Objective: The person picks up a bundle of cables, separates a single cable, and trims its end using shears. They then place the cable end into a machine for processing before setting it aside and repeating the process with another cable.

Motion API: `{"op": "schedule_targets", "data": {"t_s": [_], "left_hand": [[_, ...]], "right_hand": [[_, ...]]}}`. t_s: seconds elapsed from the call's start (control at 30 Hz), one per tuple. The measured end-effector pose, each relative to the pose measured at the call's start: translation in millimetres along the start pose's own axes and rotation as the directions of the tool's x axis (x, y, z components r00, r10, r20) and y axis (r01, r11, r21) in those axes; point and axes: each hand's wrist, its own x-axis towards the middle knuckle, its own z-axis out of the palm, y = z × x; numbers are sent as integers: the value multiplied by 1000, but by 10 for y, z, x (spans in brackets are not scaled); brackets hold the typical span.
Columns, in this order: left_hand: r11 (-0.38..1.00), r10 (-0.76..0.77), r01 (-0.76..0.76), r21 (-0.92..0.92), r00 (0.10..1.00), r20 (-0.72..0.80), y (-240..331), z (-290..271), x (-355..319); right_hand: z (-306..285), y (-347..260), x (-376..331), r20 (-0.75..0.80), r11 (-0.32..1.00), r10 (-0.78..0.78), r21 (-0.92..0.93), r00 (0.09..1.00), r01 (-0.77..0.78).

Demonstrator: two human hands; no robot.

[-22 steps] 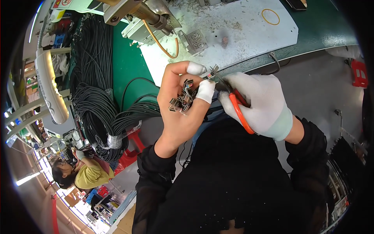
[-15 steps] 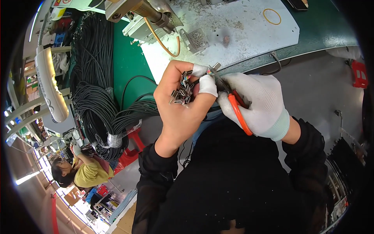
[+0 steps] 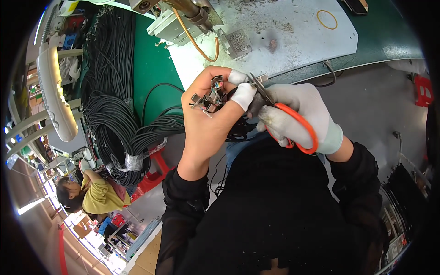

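Note:
My left hand (image 3: 204, 123) is closed around a bunch of black cables whose metal connectors (image 3: 215, 94) and short coloured wires stick up between fingers and palm. White covers wrap its thumb and forefinger, which pinch one cable end. My right hand (image 3: 285, 120), in a white glove with greyed fingers, grips scissors with orange handles (image 3: 307, 124). The dark blades point up and left, close beside the pinched cable end. A small metal connector (image 3: 262, 77) shows just behind the blades. Whether the blades touch a wire cannot be made out.
A bench machine (image 3: 192, 16) with a metal block (image 3: 237, 43) stands on a white board (image 3: 298, 50) strewn with scraps. Black cable coils (image 3: 114, 133) hang over the left side of the green table (image 3: 156, 68). A lamp (image 3: 59, 96) and a person in yellow (image 3: 103, 197) are at left.
My right hand has turned and moved slightly down; the scissors' handle loops are farther apart and swung right. My left hand has tilted slightly, shifting the connectors in it.

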Motion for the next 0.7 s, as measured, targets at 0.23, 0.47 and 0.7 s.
{"op": "schedule_targets", "data": {"t_s": [0.23,0.47,0.7], "left_hand": [[996,-76,75,42,997,0,-233,-287,89],[923,-189,188,-336,982,29,-288,-610,467],[882,-310,346,-319,937,159,-156,-440,184]], "right_hand": [[5,318,100,-64,781,-445,-515,893,352],[-261,-93,434,-198,933,-153,-351,968,76],[-41,10,428,-114,623,-585,-697,803,354]]}}
